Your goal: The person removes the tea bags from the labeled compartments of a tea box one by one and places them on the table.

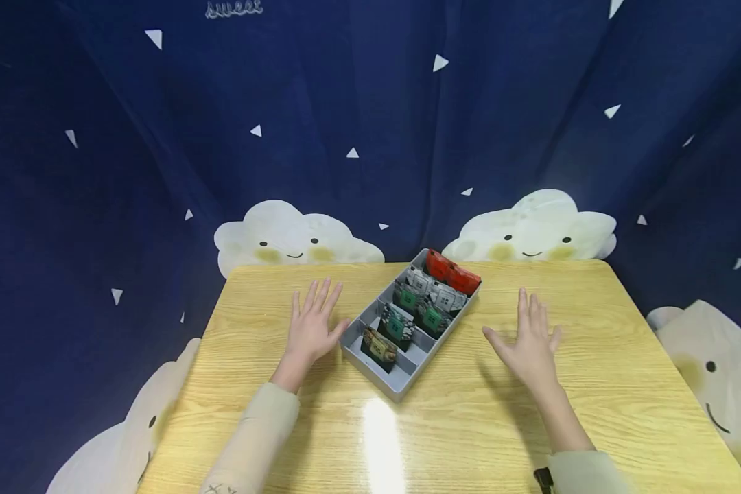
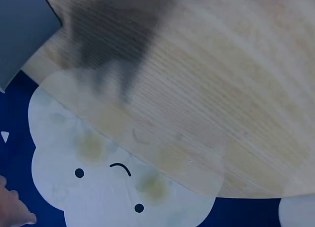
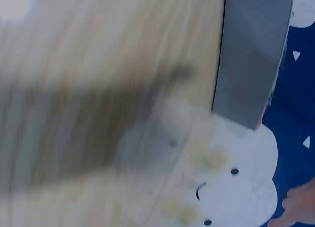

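Observation:
A grey divided box (image 1: 399,390) sits aslant on the table, its compartments holding small packets. Red packets (image 1: 442,269) fill the far end, with silver-white patterned packets (image 1: 446,298) in the row before them. Closer in stand dark packets with green labels (image 1: 397,326), then one brown-and-yellow packet (image 1: 379,348) at the near end. My left hand (image 1: 311,329) is held with fingers spread, its thumb right by the box's left side. To the right of the box, and apart from it, my right hand (image 1: 530,350) hovers with fingers extended, holding nothing.
The wooden table (image 1: 469,425) ends at a dark blue curtain (image 1: 321,103) printed with white triangles and smiling clouds. In both wrist views the box's outer wall (image 3: 253,49) shows, along with shadows of the arms on the wood.

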Action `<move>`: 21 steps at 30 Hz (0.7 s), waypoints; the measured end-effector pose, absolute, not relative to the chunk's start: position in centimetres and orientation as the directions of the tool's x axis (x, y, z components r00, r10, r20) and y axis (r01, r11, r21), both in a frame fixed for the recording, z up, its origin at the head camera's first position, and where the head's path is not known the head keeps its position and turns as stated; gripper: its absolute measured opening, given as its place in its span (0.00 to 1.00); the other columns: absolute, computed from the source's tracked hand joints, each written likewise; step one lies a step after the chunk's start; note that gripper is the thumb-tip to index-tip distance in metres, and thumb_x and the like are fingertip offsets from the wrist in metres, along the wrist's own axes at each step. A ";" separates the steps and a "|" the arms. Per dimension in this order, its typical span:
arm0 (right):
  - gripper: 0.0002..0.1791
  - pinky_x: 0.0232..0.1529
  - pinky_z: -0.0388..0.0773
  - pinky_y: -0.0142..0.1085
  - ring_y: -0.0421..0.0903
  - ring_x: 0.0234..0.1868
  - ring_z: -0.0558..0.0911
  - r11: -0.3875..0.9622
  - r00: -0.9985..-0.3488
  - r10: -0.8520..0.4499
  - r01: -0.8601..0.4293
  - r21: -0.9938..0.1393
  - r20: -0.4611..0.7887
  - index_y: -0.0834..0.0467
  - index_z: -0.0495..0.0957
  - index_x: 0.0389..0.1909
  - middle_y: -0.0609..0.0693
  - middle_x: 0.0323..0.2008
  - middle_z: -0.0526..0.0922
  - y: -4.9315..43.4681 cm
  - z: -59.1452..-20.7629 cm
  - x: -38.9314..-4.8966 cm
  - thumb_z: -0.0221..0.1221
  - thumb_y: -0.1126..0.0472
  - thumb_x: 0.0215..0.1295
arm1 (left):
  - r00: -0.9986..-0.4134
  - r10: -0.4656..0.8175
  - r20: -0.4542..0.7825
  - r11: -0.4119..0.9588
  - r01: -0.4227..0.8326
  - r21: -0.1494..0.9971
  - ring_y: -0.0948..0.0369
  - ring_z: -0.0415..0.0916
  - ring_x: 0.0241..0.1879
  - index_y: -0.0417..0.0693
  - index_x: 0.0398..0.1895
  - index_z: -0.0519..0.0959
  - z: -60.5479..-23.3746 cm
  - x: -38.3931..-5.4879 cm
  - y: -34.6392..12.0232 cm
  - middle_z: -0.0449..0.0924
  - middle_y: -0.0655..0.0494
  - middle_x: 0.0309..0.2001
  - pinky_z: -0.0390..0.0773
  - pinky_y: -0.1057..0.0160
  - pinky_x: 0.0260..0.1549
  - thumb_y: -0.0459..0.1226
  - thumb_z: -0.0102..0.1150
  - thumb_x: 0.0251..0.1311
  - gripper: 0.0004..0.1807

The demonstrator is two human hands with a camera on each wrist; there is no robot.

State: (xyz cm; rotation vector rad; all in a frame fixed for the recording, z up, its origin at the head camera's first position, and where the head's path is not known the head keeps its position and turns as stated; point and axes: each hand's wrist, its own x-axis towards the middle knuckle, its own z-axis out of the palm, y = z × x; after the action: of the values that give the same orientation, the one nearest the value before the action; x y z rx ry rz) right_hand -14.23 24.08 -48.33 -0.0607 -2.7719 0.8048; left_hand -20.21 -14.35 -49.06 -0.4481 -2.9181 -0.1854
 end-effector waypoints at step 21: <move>0.57 0.64 0.39 0.60 0.58 0.70 0.42 0.754 -0.941 0.311 0.157 -0.638 0.136 0.60 0.36 0.71 0.62 0.71 0.42 14.1 -52.8 -15.0 0.59 0.43 0.50 | -0.783 0.614 0.101 0.788 0.599 -0.140 0.55 0.36 0.71 0.58 0.71 0.50 -50.4 -27.2 -11.1 0.42 0.56 0.72 0.34 0.47 0.66 0.55 0.37 0.64 0.33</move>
State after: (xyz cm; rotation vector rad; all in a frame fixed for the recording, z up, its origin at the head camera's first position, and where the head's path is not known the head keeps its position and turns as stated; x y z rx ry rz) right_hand -15.00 14.08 -52.76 -0.3688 -2.7186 0.9581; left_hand -27.19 -11.05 -50.42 -0.9672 -2.8360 0.1508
